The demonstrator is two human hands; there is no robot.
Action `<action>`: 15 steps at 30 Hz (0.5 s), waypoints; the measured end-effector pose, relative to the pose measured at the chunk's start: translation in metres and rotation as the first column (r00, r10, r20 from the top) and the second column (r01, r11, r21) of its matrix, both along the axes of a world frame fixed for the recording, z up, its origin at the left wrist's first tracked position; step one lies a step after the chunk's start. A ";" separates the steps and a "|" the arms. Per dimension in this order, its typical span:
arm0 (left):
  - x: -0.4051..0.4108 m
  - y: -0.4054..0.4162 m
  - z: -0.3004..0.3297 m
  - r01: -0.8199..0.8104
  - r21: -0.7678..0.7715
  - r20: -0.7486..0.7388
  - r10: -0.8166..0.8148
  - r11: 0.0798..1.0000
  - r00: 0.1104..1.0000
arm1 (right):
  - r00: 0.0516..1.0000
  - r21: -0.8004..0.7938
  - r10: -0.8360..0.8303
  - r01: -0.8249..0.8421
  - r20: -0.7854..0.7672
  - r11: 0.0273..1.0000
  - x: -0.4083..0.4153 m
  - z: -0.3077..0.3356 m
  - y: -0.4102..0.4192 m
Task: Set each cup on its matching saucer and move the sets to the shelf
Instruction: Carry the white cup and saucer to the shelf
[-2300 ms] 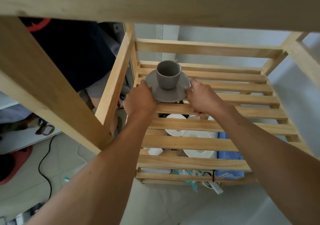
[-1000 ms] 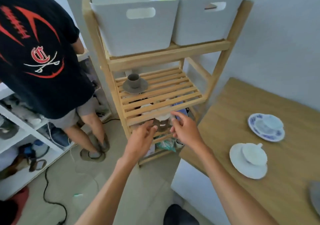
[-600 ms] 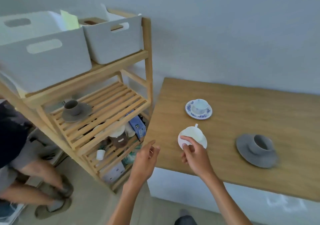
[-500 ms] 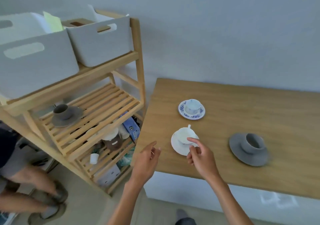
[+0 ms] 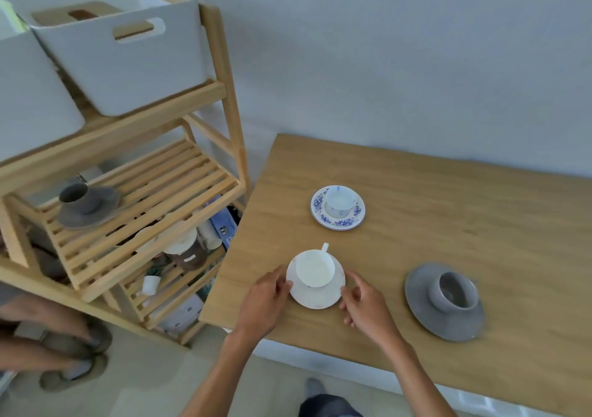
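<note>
Matt wooden table (image 5: pixel 416 192), seemingly glazed white saucer (image 5: pixel 315 298)
</note>
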State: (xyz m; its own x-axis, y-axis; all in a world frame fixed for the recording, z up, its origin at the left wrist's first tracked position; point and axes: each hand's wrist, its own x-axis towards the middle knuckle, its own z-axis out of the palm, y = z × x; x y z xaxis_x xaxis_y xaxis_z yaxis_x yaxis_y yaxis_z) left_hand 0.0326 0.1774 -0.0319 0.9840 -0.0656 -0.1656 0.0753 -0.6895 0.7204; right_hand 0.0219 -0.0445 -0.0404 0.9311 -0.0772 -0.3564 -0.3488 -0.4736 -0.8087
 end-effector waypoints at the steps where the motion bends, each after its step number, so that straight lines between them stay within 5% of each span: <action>1: 0.002 -0.002 -0.003 0.009 0.022 -0.002 -0.009 1.000 1.000 | 1.000 0.003 0.018 -0.018 -0.002 1.000 0.001 0.000 0.001; 15: -0.003 -0.005 -0.014 -0.231 -0.133 -0.023 0.230 0.964 0.973 | 0.993 0.137 0.113 -0.108 -0.033 0.985 0.029 -0.009 0.014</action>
